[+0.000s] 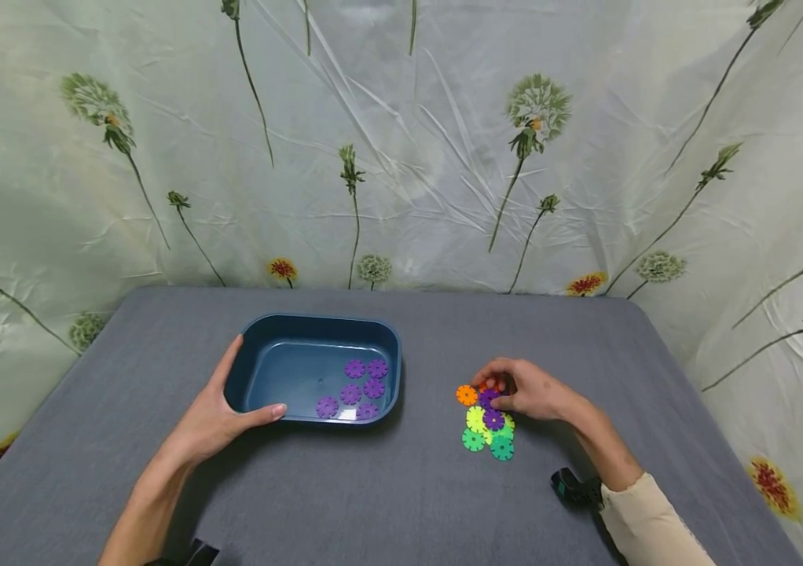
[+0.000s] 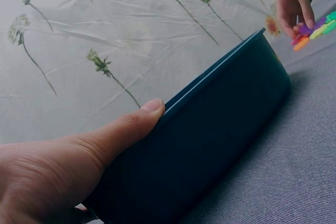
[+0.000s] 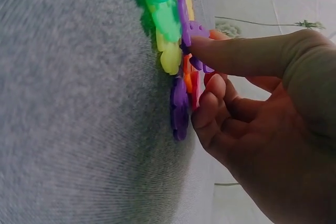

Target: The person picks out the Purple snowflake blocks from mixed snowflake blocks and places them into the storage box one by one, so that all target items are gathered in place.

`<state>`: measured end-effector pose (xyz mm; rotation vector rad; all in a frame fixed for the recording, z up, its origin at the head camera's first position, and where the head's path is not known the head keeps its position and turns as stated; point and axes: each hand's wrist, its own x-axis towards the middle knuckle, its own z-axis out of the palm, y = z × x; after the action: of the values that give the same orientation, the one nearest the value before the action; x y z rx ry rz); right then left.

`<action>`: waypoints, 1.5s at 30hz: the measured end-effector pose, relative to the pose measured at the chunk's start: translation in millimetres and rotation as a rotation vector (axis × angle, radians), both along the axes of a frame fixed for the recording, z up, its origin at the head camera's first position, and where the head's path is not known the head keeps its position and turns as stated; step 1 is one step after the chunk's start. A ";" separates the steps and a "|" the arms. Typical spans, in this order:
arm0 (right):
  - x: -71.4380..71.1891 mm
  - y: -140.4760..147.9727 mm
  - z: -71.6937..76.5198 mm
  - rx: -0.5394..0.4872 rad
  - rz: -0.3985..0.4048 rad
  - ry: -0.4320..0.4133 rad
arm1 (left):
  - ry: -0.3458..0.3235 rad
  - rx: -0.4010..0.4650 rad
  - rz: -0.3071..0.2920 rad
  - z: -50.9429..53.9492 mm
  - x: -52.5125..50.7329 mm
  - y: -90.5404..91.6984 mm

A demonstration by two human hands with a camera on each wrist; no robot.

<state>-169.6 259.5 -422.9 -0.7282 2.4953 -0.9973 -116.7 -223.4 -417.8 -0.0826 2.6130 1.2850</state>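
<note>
A blue plastic tray (image 1: 313,317) stands left of the middle, with several purple notched discs (image 1: 350,394) lying in its right part. My left hand (image 1: 207,417) holds the tray's left end, thumb along the front rim; in the left wrist view the thumb (image 2: 131,124) lies on the rim, while the other fingers are hidden. To the right, my right hand (image 1: 532,391) pinches a purple disc (image 3: 197,31) at a small pile. Orange (image 1: 467,395), yellow (image 1: 475,418) and green discs (image 1: 503,448) overlap there, with another purple disc (image 1: 493,419) on top. Red ones are partly behind the fingers.
Grey cloth (image 1: 373,495) covers the table. A pale curtain printed with dandelions (image 1: 430,157) hangs behind it and along the sides. A dark strap (image 1: 574,489) sits at my right wrist, near a cream sleeve (image 1: 649,519).
</note>
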 end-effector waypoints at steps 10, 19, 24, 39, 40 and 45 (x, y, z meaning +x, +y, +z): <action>-1.6 -0.5 0.3 -0.045 -0.004 -0.013 | -0.006 -0.002 0.002 0.2 0.4 -0.1; -5.7 -16.5 3.0 -0.095 -0.101 0.049 | -0.009 -0.016 0.001 1.0 -1.1 -0.2; -8.5 -28.7 2.0 -0.143 -0.160 0.092 | -0.008 -0.011 -0.001 1.4 -1.1 -0.3; -14.6 -57.1 11.0 -0.280 -0.229 0.121 | 0.001 -0.012 0.004 0.8 0.7 1.2; -15.1 -58.7 11.5 -0.292 -0.233 0.115 | 0.001 -0.015 0.005 0.9 0.7 1.3; -17.4 -67.2 13.7 -0.344 -0.257 0.073 | 0.000 -0.016 0.003 1.3 0.3 1.3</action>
<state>-187.0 192.3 -409.2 -0.5534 2.5542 -1.5437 -116.4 -222.1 -416.5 -0.0896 2.6246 1.2658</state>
